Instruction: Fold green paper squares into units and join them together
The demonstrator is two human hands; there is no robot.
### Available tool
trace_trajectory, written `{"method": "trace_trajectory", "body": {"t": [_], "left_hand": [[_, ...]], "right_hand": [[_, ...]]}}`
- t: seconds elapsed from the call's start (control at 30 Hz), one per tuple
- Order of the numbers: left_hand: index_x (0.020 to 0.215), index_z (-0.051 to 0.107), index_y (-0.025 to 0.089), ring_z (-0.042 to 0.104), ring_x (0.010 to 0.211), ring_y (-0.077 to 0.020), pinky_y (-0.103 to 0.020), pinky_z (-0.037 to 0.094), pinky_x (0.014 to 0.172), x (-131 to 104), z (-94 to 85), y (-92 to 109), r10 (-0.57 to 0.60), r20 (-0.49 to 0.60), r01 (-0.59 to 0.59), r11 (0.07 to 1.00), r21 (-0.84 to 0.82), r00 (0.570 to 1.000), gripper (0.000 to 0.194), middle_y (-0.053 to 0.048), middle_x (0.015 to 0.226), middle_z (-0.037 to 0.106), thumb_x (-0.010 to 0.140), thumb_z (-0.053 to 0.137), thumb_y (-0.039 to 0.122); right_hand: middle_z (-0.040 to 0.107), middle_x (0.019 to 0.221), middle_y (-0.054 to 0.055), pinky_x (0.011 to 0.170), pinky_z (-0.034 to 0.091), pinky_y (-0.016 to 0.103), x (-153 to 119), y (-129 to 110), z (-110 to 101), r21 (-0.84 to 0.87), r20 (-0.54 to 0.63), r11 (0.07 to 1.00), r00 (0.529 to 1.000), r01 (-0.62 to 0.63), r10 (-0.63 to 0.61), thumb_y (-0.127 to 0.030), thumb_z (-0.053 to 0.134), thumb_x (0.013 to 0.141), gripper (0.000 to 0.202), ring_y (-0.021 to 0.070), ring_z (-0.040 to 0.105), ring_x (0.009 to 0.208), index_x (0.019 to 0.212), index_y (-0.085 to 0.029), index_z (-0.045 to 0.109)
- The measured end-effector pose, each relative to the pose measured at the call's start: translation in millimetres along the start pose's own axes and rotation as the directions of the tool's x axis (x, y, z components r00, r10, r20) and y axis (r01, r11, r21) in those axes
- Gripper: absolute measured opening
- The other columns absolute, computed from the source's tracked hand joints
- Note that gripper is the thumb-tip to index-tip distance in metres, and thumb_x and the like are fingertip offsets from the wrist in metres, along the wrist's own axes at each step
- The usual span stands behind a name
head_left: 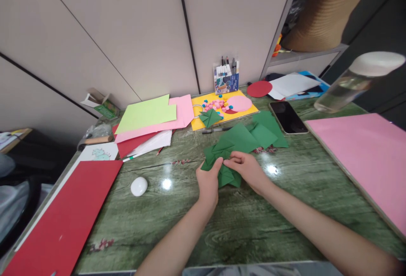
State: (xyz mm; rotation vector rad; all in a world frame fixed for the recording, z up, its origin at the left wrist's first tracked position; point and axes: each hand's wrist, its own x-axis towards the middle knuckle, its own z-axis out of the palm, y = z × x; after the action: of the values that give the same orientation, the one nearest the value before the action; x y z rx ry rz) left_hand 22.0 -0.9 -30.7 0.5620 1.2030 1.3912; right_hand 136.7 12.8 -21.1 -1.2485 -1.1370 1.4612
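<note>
A folded green paper piece (226,176) with several pointed flaps is between my hands, over the middle of the table. My left hand (208,178) grips its left side, thumb on top. The fingertips of my right hand (245,165) are pinched together at its right side, near the centre folds. Just behind lie more green paper sheets (269,128), some overlapping the folded piece in view. A smaller folded green paper piece (210,118) rests farther back, at the edge of a yellow sheet. My fingers hide part of the paper I hold.
A white round object (139,186) sits left of my hands. Red card (69,208) lies at the left, pink card (364,153) at the right. Toward the back right are a phone (288,117) and a bottle (349,86). Pompoms (215,105) and a pen box (226,79) are behind.
</note>
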Motion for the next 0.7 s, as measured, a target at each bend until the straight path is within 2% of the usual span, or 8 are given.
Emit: {"method": "trace_trajectory", "body": {"t": [0.1,0.17,0.3,0.57,0.7], "left_hand": [[0.084,0.069,0.011,0.066,0.076,-0.0196,-0.033,0.051,0.074,-1.7,0.4,1.1,0.015,0.017,-0.015,1.000,0.025,1.000,0.030,-0.008,0.085,0.072,0.060,0.074,0.029],[0.084,0.069,0.011,0.065,0.076,-0.0189,-0.032,0.051,0.075,-3.0,0.9,2.5,0.009,0.032,-0.010,1.000,0.015,0.999,0.029,-0.008,0.083,0.072,0.061,0.074,0.028],[0.088,0.068,0.013,0.066,0.077,-0.0185,-0.032,0.050,0.077,-4.1,1.6,5.8,-0.069,0.085,0.073,0.996,-0.050,0.994,0.031,-0.006,0.083,0.072,0.060,0.075,0.025],[0.088,0.069,0.013,0.066,0.081,-0.0201,-0.035,0.049,0.082,-5.1,4.4,4.5,-0.087,0.057,0.092,0.992,-0.090,0.995,0.029,-0.008,0.087,0.072,0.061,0.074,0.024],[0.091,0.068,0.012,0.065,0.084,-0.0203,-0.034,0.049,0.080,-4.0,3.2,6.0,-0.101,0.135,0.115,0.987,-0.108,0.986,0.029,-0.009,0.092,0.071,0.066,0.071,0.027]], "right_hand": [[0.038,0.049,-0.008,0.048,0.026,0.022,0.1,2.7,-1.3,0.000,-0.014,1.000,1.000,-0.020,0.020,-0.032,0.067,0.065,0.034,0.0070,0.033,0.049,0.054,-0.019,0.038],[0.046,0.051,-0.007,0.049,0.031,0.022,0.8,5.4,-2.5,0.007,-0.036,0.999,0.999,-0.037,0.037,-0.034,0.069,0.064,0.031,0.0078,0.039,0.050,0.055,-0.018,0.043],[0.059,0.061,-0.002,0.055,0.040,0.024,2.8,9.3,-4.6,0.021,-0.048,0.998,0.997,-0.057,0.057,-0.038,0.070,0.062,0.026,0.0114,0.050,0.057,0.064,-0.016,0.055],[0.061,0.060,0.000,0.054,0.042,0.026,1.5,9.0,-1.2,0.018,-0.078,0.997,0.994,-0.072,0.073,-0.042,0.071,0.061,0.029,0.0135,0.053,0.057,0.061,-0.017,0.056],[0.059,0.057,-0.002,0.052,0.039,0.025,3.5,7.4,-6.3,-0.001,-0.113,0.998,0.992,-0.055,0.055,-0.041,0.073,0.059,0.030,0.0120,0.050,0.054,0.058,-0.017,0.054]]}}
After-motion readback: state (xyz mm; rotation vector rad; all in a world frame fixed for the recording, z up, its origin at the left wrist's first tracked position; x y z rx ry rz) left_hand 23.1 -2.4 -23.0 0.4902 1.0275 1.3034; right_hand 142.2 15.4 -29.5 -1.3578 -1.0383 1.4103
